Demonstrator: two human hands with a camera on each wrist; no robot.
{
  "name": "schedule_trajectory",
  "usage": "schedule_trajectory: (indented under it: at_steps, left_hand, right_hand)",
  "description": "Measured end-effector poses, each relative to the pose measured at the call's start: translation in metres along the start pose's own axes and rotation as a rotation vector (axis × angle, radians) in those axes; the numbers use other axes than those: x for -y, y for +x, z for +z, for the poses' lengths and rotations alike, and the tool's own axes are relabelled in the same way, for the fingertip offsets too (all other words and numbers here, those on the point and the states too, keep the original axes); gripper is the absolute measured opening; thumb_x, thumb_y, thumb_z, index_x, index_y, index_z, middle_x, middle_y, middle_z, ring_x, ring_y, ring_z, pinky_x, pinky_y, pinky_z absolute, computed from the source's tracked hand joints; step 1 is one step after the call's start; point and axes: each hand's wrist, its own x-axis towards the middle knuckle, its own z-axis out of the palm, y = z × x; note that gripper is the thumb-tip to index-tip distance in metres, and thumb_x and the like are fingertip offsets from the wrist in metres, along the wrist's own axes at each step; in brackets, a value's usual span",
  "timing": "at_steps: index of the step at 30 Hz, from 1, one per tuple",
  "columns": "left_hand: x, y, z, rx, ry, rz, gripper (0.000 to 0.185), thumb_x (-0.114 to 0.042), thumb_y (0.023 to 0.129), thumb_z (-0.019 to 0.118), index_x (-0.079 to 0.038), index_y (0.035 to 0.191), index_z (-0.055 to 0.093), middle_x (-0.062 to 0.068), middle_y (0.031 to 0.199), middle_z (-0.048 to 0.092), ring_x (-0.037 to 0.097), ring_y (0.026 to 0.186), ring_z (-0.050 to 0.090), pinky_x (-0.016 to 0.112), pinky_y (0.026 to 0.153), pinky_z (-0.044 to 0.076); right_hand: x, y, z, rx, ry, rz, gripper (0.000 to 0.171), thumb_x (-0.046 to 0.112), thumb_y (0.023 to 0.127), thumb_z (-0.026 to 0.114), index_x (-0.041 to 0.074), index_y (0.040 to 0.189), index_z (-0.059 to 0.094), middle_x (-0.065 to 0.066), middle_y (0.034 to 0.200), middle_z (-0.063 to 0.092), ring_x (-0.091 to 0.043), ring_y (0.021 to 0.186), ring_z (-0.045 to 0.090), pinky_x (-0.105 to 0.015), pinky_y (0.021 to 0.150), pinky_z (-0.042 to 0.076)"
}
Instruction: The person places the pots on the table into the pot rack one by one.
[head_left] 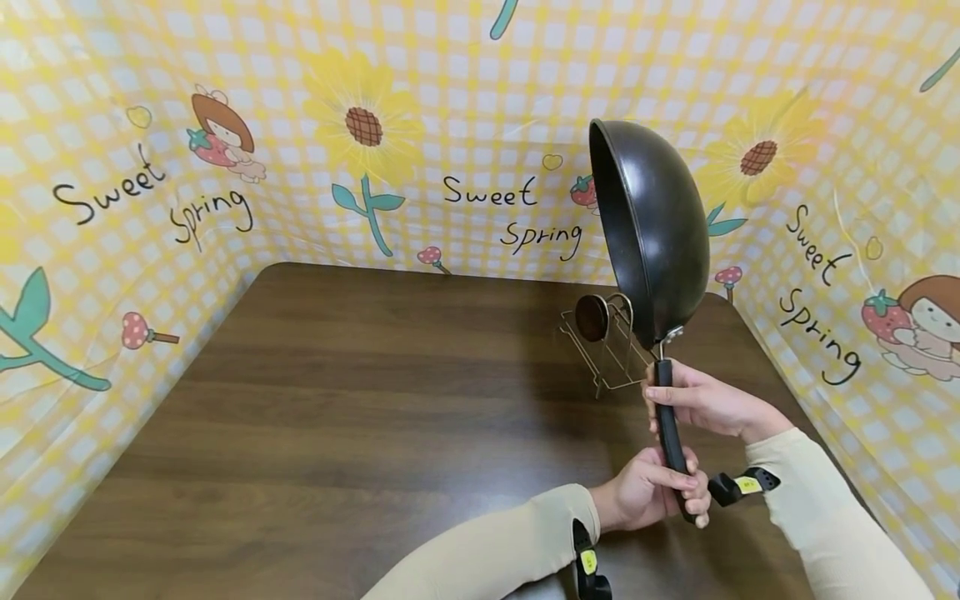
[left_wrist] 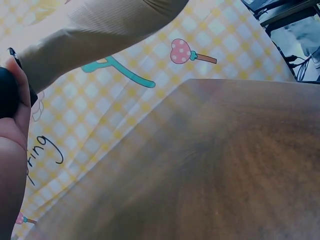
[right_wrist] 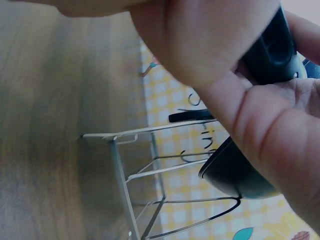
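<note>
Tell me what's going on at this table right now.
A person holds a black wok up off the wooden table by its long handle, bowl turned on its side. The left hand grips the handle's lower end; the right hand grips it higher, near the bowl. Behind the wok, a wire rack stands on the table with a small round dark thing on it.

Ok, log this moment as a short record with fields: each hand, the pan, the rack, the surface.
left hand: grips the lower end of the pan's black handle
right hand: grips the same handle higher up, near the bowl
pan: dark wok, held upright in the air, handle down, hollow facing left
rack: wire stand with a round brown knob, behind the pan
table: dark wood, fenced by yellow checked sheet
</note>
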Motion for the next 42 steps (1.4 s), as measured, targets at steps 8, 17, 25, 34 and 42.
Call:
schedule_trajectory:
  at_steps: [8, 17, 25, 34, 42]
  left_hand:
    - [0.007, 0.004, -0.004, -0.034, -0.001, -0.01, 0.039, 0.013, 0.087, 0.027, -0.021, 0.087, 0.047, -0.003, 0.065, 0.043, 0.013, 0.06, 0.041, 0.032, 0.066, 0.044]
    - [0.009, 0.004, -0.01, -0.071, 0.009, -0.05, 0.039, 0.014, 0.086, 0.029, -0.02, 0.087, 0.049, -0.003, 0.066, 0.048, 0.012, 0.061, 0.045, 0.031, 0.068, 0.048]
    - [0.015, 0.004, -0.012, -0.076, -0.019, -0.051, 0.041, 0.012, 0.088, 0.028, -0.023, 0.084, 0.049, -0.004, 0.065, 0.044, 0.011, 0.062, 0.045, 0.03, 0.069, 0.047]
    - [0.02, 0.002, -0.018, -0.123, -0.054, -0.078, 0.033, 0.009, 0.09, 0.029, -0.02, 0.086, 0.044, -0.003, 0.065, 0.045, 0.009, 0.061, 0.044, 0.028, 0.067, 0.045]
    - [0.023, -0.001, -0.021, -0.127, -0.035, -0.087, 0.03, 0.009, 0.09, 0.03, -0.018, 0.087, 0.043, -0.002, 0.067, 0.042, 0.012, 0.062, 0.042, 0.03, 0.067, 0.044]
  right_hand:
    - [-0.008, -0.001, -0.008, 0.021, 0.001, 0.042, 0.018, -0.002, 0.105, 0.038, 0.012, 0.113, 0.046, -0.001, 0.096, 0.06, -0.017, 0.086, 0.067, -0.032, 0.078, 0.057]
    - [-0.011, -0.001, -0.014, 0.034, 0.015, 0.074, 0.017, -0.001, 0.105, 0.039, 0.011, 0.113, 0.046, -0.002, 0.097, 0.061, -0.017, 0.088, 0.068, -0.033, 0.078, 0.057]
    - [-0.018, 0.001, -0.018, 0.043, 0.074, 0.114, 0.018, -0.001, 0.104, 0.038, 0.013, 0.111, 0.048, -0.001, 0.094, 0.063, -0.018, 0.088, 0.067, -0.035, 0.078, 0.057]
    - [-0.033, 0.006, -0.019, 0.012, 0.152, 0.149, 0.015, -0.001, 0.104, 0.039, 0.011, 0.109, 0.045, -0.003, 0.09, 0.061, -0.017, 0.084, 0.066, -0.035, 0.078, 0.057]
    - [-0.044, 0.005, -0.023, 0.094, 0.24, 0.095, 0.02, -0.004, 0.104, 0.033, 0.009, 0.111, 0.047, -0.004, 0.095, 0.061, -0.019, 0.089, 0.067, -0.036, 0.083, 0.056]
